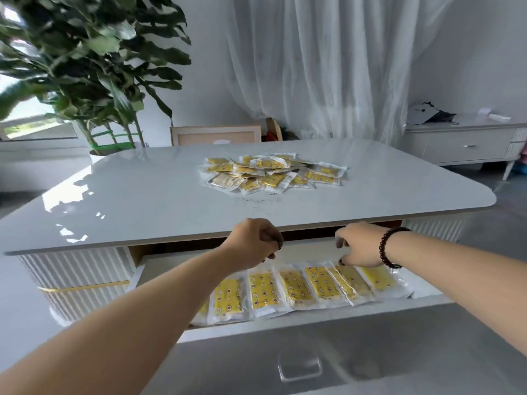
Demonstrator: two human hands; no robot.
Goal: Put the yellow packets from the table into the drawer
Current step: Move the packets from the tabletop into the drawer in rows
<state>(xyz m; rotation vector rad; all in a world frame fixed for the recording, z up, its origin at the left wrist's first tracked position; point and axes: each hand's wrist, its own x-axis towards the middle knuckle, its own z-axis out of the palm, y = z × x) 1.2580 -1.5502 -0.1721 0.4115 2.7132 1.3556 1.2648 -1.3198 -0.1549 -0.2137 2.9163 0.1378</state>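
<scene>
A heap of yellow packets [273, 173] in clear wrappers lies at the middle of the glossy white table [142, 201]. Below the table's front edge the drawer [313, 326] stands pulled out, and a row of several yellow packets [296, 289] lies flat in it side by side. My left hand [253, 243] hovers over the drawer's back with fingers curled and nothing visible in it. My right hand [360, 245], with a dark bead bracelet at the wrist, reaches down and its fingertips touch the top end of a packet [352, 279] at the row's right.
A large potted plant [94, 67] stands beyond the table's left. A chair back [215, 135] shows behind the table, in front of white curtains. A low sideboard [462, 141] stands at the right. The drawer front has a clear handle [299, 369].
</scene>
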